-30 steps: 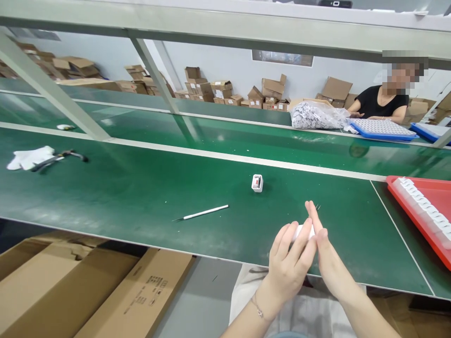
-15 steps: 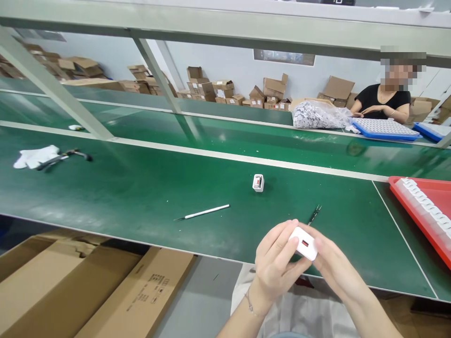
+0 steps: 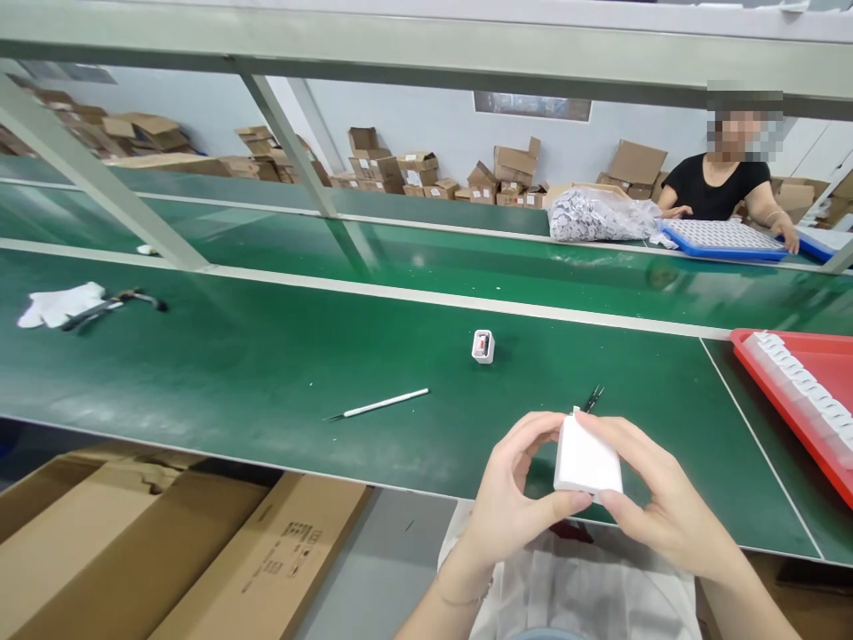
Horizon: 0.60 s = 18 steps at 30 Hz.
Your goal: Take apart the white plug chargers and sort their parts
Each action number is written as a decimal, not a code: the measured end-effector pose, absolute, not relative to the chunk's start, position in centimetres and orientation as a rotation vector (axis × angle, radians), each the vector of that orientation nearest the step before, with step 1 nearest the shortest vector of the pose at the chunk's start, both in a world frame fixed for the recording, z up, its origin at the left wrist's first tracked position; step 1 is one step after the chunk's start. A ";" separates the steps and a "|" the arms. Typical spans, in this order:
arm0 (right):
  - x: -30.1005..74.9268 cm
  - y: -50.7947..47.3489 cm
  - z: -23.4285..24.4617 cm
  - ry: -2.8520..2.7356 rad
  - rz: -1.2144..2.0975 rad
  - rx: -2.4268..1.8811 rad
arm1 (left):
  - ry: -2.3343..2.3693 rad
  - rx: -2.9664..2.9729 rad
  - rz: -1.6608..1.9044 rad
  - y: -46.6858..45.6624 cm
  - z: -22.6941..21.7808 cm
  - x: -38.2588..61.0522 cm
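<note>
Between both hands, over the front edge of the green bench [image 3: 373, 356], is a white USB charger [image 3: 587, 458] with one broad flat side facing up. My left hand [image 3: 516, 489] grips its left side, with the thumb at the near edge. My right hand [image 3: 657, 484] closes on the right side, fingers at the far edge and thumb at the near one. Black tweezers [image 3: 592, 398] lie just beyond the hands, partly hidden. An open white charger housing [image 3: 483, 347] with parts inside stands farther back. A thin white pen-like tool [image 3: 386, 403] lies to the left.
At the right, a red tray [image 3: 743, 345] holds a row of white pieces. Pliers [image 3: 113, 308] and a white glove [image 3: 59, 305] lie far left. Cardboard boxes [image 3: 267, 551] stand below the bench. Across the bench, a person [image 3: 716, 191] sits by a blue tray [image 3: 726, 253] and a bag [image 3: 600, 218].
The charger has been turned: its end with the USB port faced me before, and now a broad flat side shows. My fingers have shifted along its sides. The person opposite reached an arm outward.
</note>
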State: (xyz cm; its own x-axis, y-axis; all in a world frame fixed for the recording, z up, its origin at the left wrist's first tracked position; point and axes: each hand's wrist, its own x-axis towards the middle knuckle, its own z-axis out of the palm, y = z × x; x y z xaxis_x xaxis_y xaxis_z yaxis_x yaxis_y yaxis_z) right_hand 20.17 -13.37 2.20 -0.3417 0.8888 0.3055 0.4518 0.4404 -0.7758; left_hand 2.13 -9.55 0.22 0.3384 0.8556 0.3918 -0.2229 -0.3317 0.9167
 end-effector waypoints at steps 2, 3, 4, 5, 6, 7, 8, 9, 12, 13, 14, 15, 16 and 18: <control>20.0 -13.7 2.0 -1.939 0.659 -1.035 | 0.578 1.445 1.313 -9.6 0.3 2.6; 19.8 -13.9 1.8 -1.908 0.595 -0.990 | 0.571 1.420 1.338 -9.6 0.3 2.8; 19.7 -14.1 1.6 -1.876 0.534 -0.954 | 0.569 1.400 1.357 -9.7 0.3 3.0; 19.5 -14.3 1.4 -1.853 0.491 -0.932 | 0.568 1.381 1.373 -9.8 0.4 3.2; 19.3 -14.4 1.3 -1.843 0.470 -0.920 | 0.565 1.366 1.382 -9.9 0.4 3.3; 19.2 -14.6 1.2 -1.846 0.469 -0.910 | 0.561 1.354 1.384 -10.0 0.5 3.5; 19.1 -14.7 1.2 -1.853 0.475 -0.903 | 0.555 1.345 1.384 -10.1 0.6 3.6; 19.0 -14.7 1.2 -1.858 0.475 -0.900 | 0.552 1.337 1.383 -10.2 0.6 3.7; 18.7 -14.9 1.2 -1.835 0.414 -0.893 | 0.552 1.330 1.383 -10.5 0.8 4.1; 18.6 -14.9 1.2 -1.813 0.390 -0.894 | 0.555 1.326 1.391 -10.7 0.8 4.3; 18.4 -15.0 1.2 -1.786 0.370 -0.894 | 0.557 1.322 1.401 -10.8 0.8 4.5; 18.2 -15.1 1.3 -1.756 0.358 -0.895 | 0.559 1.318 1.411 -11.0 0.8 4.7; 18.1 -15.2 1.4 -1.725 0.352 -0.897 | 0.564 1.317 1.416 -11.2 0.8 4.8; 17.9 -15.4 1.6 -1.674 0.367 -0.898 | 0.584 1.326 1.414 -11.4 0.7 5.1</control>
State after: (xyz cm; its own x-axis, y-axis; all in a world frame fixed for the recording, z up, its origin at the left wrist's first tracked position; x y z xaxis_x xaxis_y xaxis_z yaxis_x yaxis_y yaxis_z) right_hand 17.87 -15.36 1.60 -0.0634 0.7218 0.6892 0.3674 0.6590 -0.6563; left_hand 5.07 -11.41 0.74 0.1790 0.8995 0.3986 -0.3563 -0.3184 0.8785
